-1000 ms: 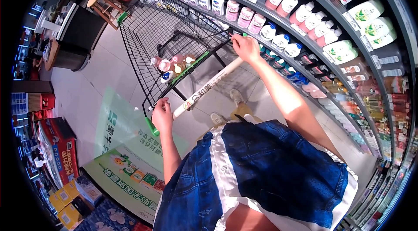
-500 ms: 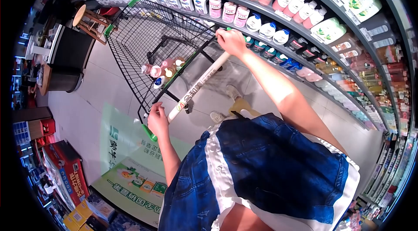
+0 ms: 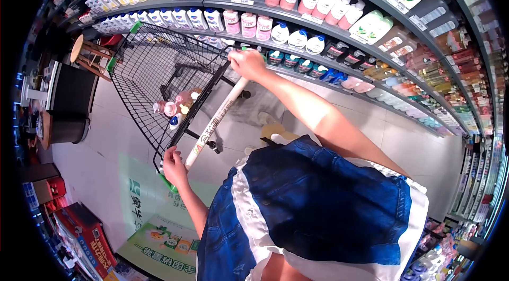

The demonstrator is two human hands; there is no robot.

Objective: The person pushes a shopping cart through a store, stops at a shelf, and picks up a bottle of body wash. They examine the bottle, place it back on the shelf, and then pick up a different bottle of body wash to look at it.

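1. The left hand point(image 3: 173, 163) has its grip curled shut around the near end of the cart handle point(image 3: 214, 119), right by the green end cap; the right hand point(image 3: 248, 64) has its grip wrapped tight on the far end of the same white bar.
2. The shopping cart point(image 3: 154, 69) stands on the tiled floor point(image 3: 106, 138) in the aisle, angled away from the person, its far right corner close to the shelves point(image 3: 318, 21) of bottles.
3. A small cluster of bottles point(image 3: 175, 107) lies in the basket, bunched against the wire wall nearest the handle.
4. Likely trouble: the cart's right side runs very near the lower shelf edge, so a push that swings right could clip it and knock bottles off.
5. The loose bottles in the basket could roll or tip if the cart is jerked, as nothing braces them.
6. A wooden stool point(image 3: 87, 53) and a dark bin point(image 3: 66, 106) stand ahead on the left; a wide swing that way could bump them.
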